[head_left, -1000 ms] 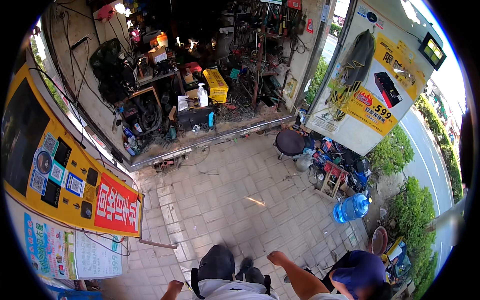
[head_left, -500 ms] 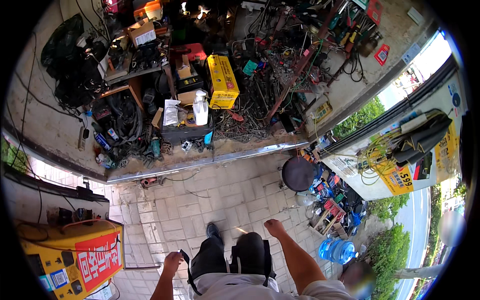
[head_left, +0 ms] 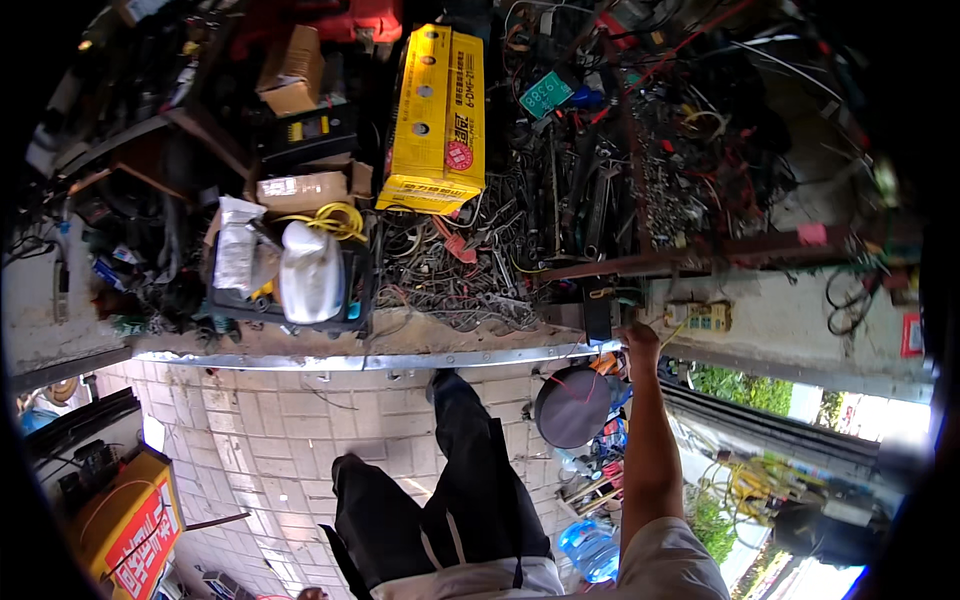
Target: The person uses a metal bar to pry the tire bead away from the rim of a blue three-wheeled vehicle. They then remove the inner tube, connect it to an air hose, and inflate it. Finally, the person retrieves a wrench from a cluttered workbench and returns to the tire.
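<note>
My right arm stretches forward to the front edge of the cluttered workbench [head_left: 440, 338]. There my right hand [head_left: 641, 342] is at the right side of a flat black object shaped like a phone [head_left: 598, 316]. Its fingers look bent toward that object, but they are small and smeared, so whether they grip it does not show. Only a bit of my left hand [head_left: 313, 593] shows at the lower edge, with its fingers mostly cut off. Left of the black object, wrenches and small metal parts [head_left: 470, 290] cover the bench.
A yellow box [head_left: 435, 120] stands on the bench, with a white spray bottle [head_left: 311, 272] nearer the edge. Below my right hand is a round dark stool [head_left: 573, 407]. A blue water jug [head_left: 590, 550] is beside my leg; a yellow-and-red cabinet [head_left: 140, 530] is at lower left.
I have stepped closer to the bench, and the view has shifted. My right hand has moved from beside my leg out to the black object. My left hand has dropped almost out of view.
</note>
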Action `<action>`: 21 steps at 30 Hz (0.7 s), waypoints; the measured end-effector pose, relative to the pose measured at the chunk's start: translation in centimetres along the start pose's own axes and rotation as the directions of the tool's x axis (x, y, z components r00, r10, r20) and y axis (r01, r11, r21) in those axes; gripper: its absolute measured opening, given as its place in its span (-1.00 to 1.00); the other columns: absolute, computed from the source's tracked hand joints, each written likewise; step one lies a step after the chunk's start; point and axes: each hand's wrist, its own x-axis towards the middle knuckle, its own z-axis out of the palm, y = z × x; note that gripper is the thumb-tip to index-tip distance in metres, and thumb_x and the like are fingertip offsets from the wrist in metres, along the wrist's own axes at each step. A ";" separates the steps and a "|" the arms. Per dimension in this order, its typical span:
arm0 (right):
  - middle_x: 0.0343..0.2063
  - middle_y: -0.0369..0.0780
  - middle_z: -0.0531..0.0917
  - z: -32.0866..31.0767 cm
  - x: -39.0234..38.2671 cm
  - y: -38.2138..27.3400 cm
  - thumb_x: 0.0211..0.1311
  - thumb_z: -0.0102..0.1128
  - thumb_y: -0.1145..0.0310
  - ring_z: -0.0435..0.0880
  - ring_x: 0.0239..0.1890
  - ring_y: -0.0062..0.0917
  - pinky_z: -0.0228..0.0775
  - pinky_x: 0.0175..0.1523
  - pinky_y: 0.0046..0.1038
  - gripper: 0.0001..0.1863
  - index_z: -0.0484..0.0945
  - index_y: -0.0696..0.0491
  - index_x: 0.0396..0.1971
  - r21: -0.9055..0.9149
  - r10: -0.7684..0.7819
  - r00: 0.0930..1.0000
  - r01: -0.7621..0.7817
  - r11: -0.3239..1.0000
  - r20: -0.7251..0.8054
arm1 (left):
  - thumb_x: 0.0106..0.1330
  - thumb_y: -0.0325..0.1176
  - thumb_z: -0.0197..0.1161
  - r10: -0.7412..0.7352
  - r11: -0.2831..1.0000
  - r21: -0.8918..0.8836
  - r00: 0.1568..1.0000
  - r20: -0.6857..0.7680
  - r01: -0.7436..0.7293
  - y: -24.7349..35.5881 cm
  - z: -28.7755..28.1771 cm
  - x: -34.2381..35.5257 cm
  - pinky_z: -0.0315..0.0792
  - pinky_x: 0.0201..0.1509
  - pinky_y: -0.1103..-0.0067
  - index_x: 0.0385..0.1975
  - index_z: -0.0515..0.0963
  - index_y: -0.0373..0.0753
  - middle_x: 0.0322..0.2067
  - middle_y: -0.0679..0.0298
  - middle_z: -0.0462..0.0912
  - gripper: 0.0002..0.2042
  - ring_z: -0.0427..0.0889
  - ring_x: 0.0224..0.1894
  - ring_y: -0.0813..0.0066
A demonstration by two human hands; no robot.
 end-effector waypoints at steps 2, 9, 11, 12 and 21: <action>-0.53 -0.30 0.56 0.4 7.7 0.5 0.16 0.25 0.45 0.51 -0.54 -0.61 0.36 -0.50 -0.57 -0.85 0.55 0.15 -0.29 -0.217 -0.231 0.972 0.216 0.952 -0.048 | 0.32 -0.13 0.20 -0.051 0.976 0.216 0.987 0.155 0.017 -1.0 3.9 -2.8 0.48 -0.51 0.55 -0.05 0.52 -0.15 -0.32 0.21 0.68 -0.69 0.65 -0.39 0.46; -0.53 -0.18 0.66 4.7 24.7 1.3 0.06 0.40 0.06 0.65 -0.46 -0.35 0.45 -0.34 -0.31 -0.57 0.57 0.12 -0.26 -0.487 -0.466 0.875 0.465 0.739 0.128 | 0.35 -0.19 0.16 0.006 0.929 0.365 0.991 0.137 -0.056 3.7 10.4 -8.3 0.48 -0.50 0.56 -0.14 0.57 -0.22 -0.42 0.18 0.68 -0.75 0.64 -0.45 0.47; -0.51 -0.12 0.67 7.1 27.1 0.1 -0.01 0.43 0.01 0.68 -0.40 -0.32 0.47 -0.32 -0.31 -0.50 0.58 0.12 -0.25 -0.649 -0.287 0.947 0.311 0.694 0.147 | 0.35 -0.20 0.16 -0.019 0.913 0.406 0.993 0.118 -0.031 5.3 10.7 -8.5 0.48 -0.51 0.56 -0.15 0.57 -0.22 -0.42 0.17 0.68 -0.75 0.64 -0.46 0.47; -0.49 -0.09 0.68 8.2 27.7 -0.3 -0.04 0.45 -0.02 0.69 -0.37 -0.30 0.48 -0.30 -0.31 -0.47 0.58 0.12 -0.25 -0.718 -0.195 0.970 0.237 0.654 0.143 | 0.35 -0.20 0.15 -0.026 0.905 0.425 0.994 0.107 -0.022 6.0 10.7 -8.6 0.48 -0.51 0.56 -0.15 0.57 -0.23 -0.43 0.17 0.68 -0.75 0.63 -0.47 0.47; -0.21 0.12 0.63 10.0 31.0 0.2 -0.16 0.41 0.17 0.61 -0.12 0.04 0.47 -0.05 -0.10 -0.34 0.42 0.24 -0.07 -0.871 -0.146 0.975 -0.075 0.486 -0.166 | 0.36 -0.24 0.12 -0.017 0.871 0.488 0.988 0.151 -0.060 8.8 10.7 -7.2 0.48 -0.49 0.52 -0.12 0.56 -0.28 -0.41 0.18 0.69 -0.74 0.62 -0.50 0.45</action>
